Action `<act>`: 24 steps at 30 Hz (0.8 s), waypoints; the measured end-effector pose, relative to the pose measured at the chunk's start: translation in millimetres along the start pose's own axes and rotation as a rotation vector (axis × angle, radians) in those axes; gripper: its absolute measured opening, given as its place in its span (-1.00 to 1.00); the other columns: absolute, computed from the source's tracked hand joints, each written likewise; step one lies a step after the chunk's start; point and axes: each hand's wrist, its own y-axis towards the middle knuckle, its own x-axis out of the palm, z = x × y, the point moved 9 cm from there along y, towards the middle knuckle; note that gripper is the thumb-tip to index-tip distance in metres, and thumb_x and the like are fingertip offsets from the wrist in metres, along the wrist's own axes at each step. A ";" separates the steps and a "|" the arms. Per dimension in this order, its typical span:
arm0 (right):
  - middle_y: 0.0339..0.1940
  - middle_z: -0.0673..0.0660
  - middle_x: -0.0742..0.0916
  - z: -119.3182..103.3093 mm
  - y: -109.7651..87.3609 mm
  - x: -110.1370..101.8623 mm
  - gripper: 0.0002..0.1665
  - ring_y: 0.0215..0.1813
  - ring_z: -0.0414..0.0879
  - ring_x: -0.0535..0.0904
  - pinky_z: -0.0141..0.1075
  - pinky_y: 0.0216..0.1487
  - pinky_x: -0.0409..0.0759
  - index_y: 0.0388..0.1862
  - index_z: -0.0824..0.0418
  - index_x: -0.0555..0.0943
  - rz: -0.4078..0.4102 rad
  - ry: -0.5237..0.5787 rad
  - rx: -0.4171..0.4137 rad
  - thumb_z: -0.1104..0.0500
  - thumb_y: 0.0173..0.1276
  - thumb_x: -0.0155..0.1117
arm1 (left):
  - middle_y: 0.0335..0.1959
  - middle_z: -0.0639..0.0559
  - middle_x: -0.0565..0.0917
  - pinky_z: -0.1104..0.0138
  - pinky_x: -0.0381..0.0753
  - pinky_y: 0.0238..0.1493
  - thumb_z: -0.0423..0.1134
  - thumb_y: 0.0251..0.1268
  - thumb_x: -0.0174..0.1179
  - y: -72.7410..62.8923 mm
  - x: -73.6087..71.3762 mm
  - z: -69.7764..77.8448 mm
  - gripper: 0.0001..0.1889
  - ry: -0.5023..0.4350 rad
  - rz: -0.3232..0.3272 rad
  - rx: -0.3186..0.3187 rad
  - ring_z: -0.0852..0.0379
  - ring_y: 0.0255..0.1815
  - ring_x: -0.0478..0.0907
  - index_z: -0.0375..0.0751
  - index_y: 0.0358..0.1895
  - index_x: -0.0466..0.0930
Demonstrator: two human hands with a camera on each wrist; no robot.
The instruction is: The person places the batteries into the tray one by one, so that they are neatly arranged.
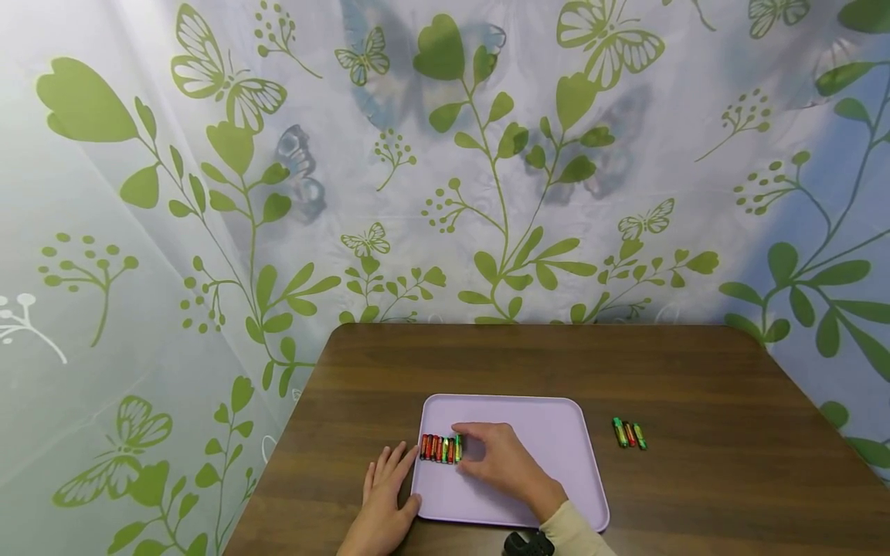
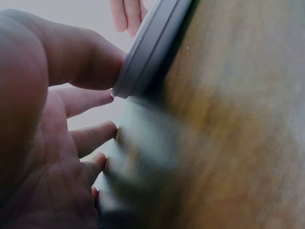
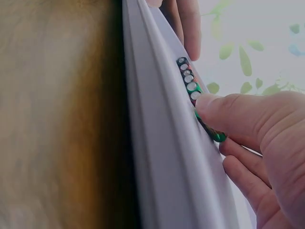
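Observation:
A row of several red and green batteries lies side by side at the left edge of a lilac tray. My right hand pinches the green battery at the row's right end, index finger at its far end and thumb at its near end. In the right wrist view, the thumb covers part of this battery, beside the other batteries' silver ends. My left hand lies at the tray's left side with fingers spread. Its thumb touches the tray rim in the left wrist view.
Three more batteries, green and red, lie on the brown wooden table right of the tray. A black device sits at the right wrist by a cream sleeve. Behind the table hangs a leaf-and-butterfly curtain.

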 end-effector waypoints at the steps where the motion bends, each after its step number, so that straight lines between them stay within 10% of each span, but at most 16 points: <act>1: 0.19 0.07 0.88 0.3 -0.6 -1.5 -0.33 0.26 0.01 0.81 -0.04 0.34 0.74 0.26 0.21 0.79 0.005 -0.003 -0.004 0.23 0.11 0.74 | 0.68 -0.46 0.29 -0.48 -0.40 0.60 -0.41 0.26 0.29 0.1 -0.2 0.1 -0.22 -0.005 0.008 0.009 -0.62 0.75 -0.09 -0.23 0.62 0.42; 21: 0.21 0.04 0.87 30.5 -19.7 -53.5 -0.36 0.16 0.08 0.84 -0.05 0.21 0.78 0.25 0.15 0.81 0.020 0.048 0.122 0.07 0.17 0.75 | 0.64 -0.54 0.30 -0.43 -0.49 0.61 -0.43 0.23 0.28 -0.7 1.7 -2.7 -0.22 -0.046 0.026 0.060 -0.66 0.71 -0.08 -0.25 0.61 0.43; 24: 0.20 0.06 0.87 36.2 -24.2 -67.2 -0.36 0.16 0.13 0.84 0.00 0.21 0.79 0.25 0.18 0.81 0.024 0.053 0.134 0.07 0.17 0.75 | 0.65 -0.53 0.29 -0.13 -0.63 0.70 -0.41 0.24 0.29 -0.2 3.4 -6.1 -0.23 -0.062 0.032 0.043 -0.66 0.70 -0.09 -0.21 0.61 0.44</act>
